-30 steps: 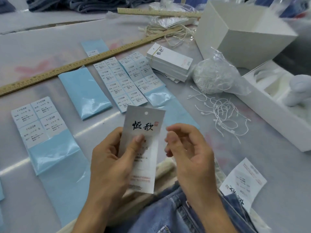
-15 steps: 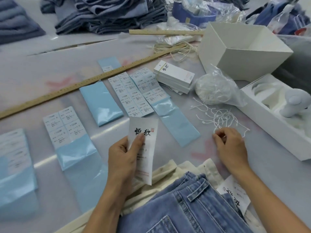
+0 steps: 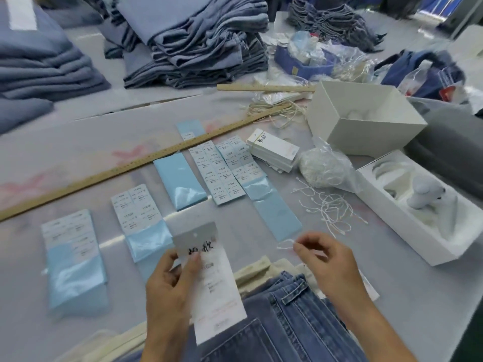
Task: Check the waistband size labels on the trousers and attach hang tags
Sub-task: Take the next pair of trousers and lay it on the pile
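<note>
While the left hand [image 3: 170,288] is gripping a white hang tag [image 3: 209,278] upright between thumb and fingers, the punched hole near its top edge is staying exposed, presumably so a string can be threaded through it. The right hand [image 3: 329,267] is pinching one thin white tag string [image 3: 286,244] at its fingertips, the loop pointing toward the tag but not yet touching it. Both hands are hovering over the near edge of the table [image 3: 78,142], just above a pair of blue jeans [image 3: 287,320] whose waistband and belt loop are lying face up beneath them (handy for fastening the tag once it is strung, I would judge). More loose strings [image 3: 332,205] are lying scattered toward the right edge, beside a clear bag of them [image 3: 321,165] and a stack of spare tags [image 3: 274,152], all within easy reach. Sheets of small size stickers [image 3: 219,168] on pale blue backing are sitting in a row across the middle, likely sorted by size; "1103#" is reading on several, the finer print being too small to make out. Bold black brush characters are showing on the held tag, blurred here. A long wooden ruler [image 3: 130,168] is lying diagonally behind the stickers.
</note>
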The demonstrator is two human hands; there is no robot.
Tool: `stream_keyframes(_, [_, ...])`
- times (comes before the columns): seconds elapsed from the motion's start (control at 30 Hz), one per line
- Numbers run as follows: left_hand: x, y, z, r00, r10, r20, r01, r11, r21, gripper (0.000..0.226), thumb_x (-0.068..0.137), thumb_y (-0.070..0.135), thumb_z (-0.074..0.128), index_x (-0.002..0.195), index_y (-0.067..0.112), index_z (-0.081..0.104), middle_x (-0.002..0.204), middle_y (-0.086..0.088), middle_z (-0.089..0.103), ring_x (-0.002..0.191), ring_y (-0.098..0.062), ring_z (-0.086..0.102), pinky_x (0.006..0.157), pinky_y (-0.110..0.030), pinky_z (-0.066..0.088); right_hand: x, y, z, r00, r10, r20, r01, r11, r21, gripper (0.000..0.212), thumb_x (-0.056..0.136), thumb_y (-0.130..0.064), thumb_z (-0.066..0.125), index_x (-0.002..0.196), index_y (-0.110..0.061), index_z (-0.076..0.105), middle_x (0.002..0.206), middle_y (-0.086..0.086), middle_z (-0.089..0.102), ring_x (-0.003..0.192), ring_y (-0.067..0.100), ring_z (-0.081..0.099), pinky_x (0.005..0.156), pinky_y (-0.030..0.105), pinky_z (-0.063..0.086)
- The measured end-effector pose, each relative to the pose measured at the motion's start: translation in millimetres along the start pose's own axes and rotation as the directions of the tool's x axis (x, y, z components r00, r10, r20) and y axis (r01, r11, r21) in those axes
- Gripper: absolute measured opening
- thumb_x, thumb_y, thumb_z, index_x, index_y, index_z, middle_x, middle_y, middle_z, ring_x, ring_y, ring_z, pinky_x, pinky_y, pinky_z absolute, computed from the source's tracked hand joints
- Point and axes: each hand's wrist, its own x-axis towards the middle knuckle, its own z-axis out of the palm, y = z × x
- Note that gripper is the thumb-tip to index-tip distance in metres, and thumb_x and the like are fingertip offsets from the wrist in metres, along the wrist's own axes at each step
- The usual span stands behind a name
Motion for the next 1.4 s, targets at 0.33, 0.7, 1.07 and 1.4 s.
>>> stream_keyframes(0.33, [-53.5,-29.5,-7.6,0.98,-0.171,0.102,0.133,0.944,0.303,0.044,0.095,0.012,0.069,0.115,0.048,0.055,0.084,0.007,0.079,0.069,-0.018,0.076,0.055,-0.031,0.057,-57.4,-21.4,10.7,0.942,0.144,0.304,-0.148,0.989,-0.01,0.025,0.093,-0.005,0.07,0.087,-0.029,0.074,0.075,0.006,0.073,0.071,0.013,0.069,0.067,0.023,0.055])
stream_keyframes(0.7, [-70.8,-44.9,-25.3,0.987,-0.111,0.114,0.078,0.963,0.259,0.026,0.095,0.019,0.07,0.103,0.044,0.065,0.09,0.005,0.079,0.075,-0.015,0.076,0.055,-0.025,0.057,-137.5,-2.2,-1.3,0.925,-0.119,0.36,0.334,0.706,-0.624,0.016,0.096,-0.022,0.067,0.112,-0.026,0.069,0.107,-0.017,0.062,0.103,0.003,0.057,0.088,0.016,0.046])
stream_keyframes(1.07, [-71.9,-40.9,-27.9,0.978,-0.141,0.154,0.106,0.971,0.216,0.016,0.098,0.023,0.064,0.103,0.038,0.07,0.097,0.001,0.079,0.081,-0.02,0.076,0.059,-0.029,0.059,-161.0,19.5,18.2,0.925,-0.152,0.349,0.361,0.639,-0.679,0.035,0.079,0.003,0.081,0.104,-0.018,0.067,0.089,-0.01,0.063,0.078,0.012,0.062,0.067,0.031,0.057])
stream_keyframes(1.4, [-61.7,-42.1,-12.2,0.991,-0.131,0.024,0.116,0.939,0.324,0.017,0.099,0.029,0.065,0.088,0.041,0.069,0.079,0.012,0.077,0.066,-0.012,0.073,0.052,-0.03,0.057,-144.4,-4.6,31.5,0.956,0.221,0.192,-0.22,0.975,-0.03,0.045,0.096,0.009,0.059,0.093,-0.029,0.082,0.094,0.001,0.074,0.086,0.02,0.075,0.08,0.03,0.06])
